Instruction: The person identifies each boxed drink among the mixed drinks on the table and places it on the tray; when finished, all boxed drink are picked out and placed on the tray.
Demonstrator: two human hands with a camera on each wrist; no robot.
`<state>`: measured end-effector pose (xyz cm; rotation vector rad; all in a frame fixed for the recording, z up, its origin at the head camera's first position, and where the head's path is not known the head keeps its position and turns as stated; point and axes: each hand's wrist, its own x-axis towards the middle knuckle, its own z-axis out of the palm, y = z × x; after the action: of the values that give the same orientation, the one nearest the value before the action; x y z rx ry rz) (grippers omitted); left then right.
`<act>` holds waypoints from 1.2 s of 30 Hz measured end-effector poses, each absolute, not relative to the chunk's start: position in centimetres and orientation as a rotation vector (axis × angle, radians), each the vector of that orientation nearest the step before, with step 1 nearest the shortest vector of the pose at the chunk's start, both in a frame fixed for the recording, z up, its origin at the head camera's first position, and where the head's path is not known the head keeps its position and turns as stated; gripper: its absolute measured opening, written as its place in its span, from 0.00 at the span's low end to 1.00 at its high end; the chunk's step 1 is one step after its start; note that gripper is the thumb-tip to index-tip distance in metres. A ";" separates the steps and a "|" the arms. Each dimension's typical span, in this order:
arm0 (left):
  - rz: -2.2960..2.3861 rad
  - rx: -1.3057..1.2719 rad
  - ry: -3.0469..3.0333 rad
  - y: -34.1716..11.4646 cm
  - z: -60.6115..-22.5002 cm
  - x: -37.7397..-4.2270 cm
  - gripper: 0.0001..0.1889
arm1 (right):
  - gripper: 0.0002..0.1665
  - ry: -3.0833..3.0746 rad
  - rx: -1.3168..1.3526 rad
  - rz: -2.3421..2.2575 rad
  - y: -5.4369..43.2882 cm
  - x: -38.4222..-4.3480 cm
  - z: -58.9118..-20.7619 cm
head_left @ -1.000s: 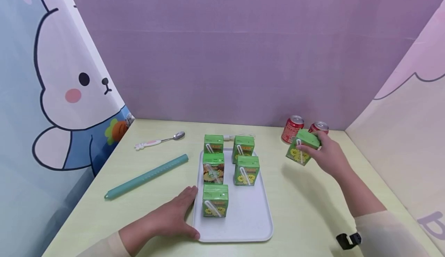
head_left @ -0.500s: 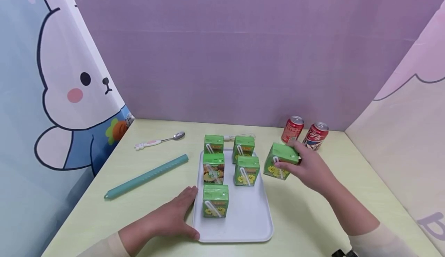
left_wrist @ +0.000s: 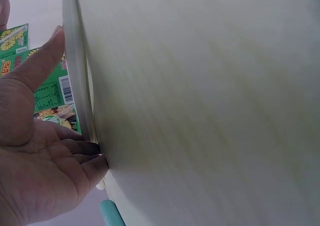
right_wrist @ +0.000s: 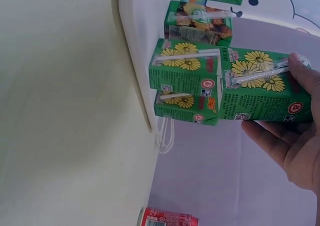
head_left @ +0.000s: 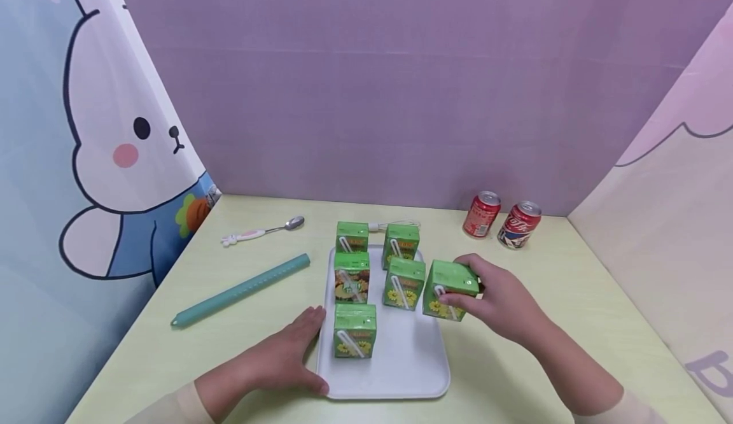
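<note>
My right hand (head_left: 504, 296) pinches a green drink carton (head_left: 449, 281) with a straw on its front, thumb in front and fingers behind. The carton is raised over the right edge of a white tray (head_left: 403, 367). It meets a slightly tilted neighbouring carton (head_left: 403, 284); in the right wrist view the held carton (right_wrist: 260, 98) looks higher than that one. Several similar cartons stand on the tray, among them a front-left carton (head_left: 355, 332) and one with a brown picture (head_left: 352, 277). My left hand (head_left: 283, 357) rests against the tray's left side, fingers extended and thumb at the rim.
Two red drink cans (head_left: 482, 214) stand at the back right. Left of the tray lie a teal stick (head_left: 243, 290) and a spoon (head_left: 258, 235) with a rabbit handle. A white whisk (head_left: 409, 225) lies behind the tray. A purple backdrop (head_left: 366, 93) rises behind the table.
My right hand has carried the carton leftward and nearer, from in front of the cans to the tray's right edge. The neighbouring carton has tilted slightly. My left hand has stayed in place.
</note>
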<state>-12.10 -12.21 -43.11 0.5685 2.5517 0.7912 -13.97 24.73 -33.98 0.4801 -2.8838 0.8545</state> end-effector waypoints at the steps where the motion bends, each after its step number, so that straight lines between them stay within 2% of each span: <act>1: 0.794 0.570 2.552 -12.2 -43.1 -12.1 0.68 | 0.37 -2.889 0.483 0.872 24.6 -13.9 -34.1; 11: 0.774 0.559 2.554 -12.2 -43.4 -12.2 0.68 | 0.36 -2.961 0.507 1.073 21.9 -13.0 -37.0; 20: 0.770 0.553 2.546 -12.2 -43.4 -12.2 0.68 | 0.36 -3.018 0.506 1.067 20.2 -13.3 -40.0; 29: 0.765 0.557 2.551 -12.2 -43.4 -12.2 0.68 | 0.38 -3.016 0.616 1.017 20.4 -14.3 -40.4; 36: 0.774 0.560 2.558 -12.2 -43.3 -12.1 0.68 | 0.34 -3.006 0.647 1.007 20.7 -14.7 -40.5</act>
<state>-12.13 -12.20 -43.28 0.5595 2.5578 0.7737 -14.73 20.72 -40.50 0.6474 -3.0064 1.0065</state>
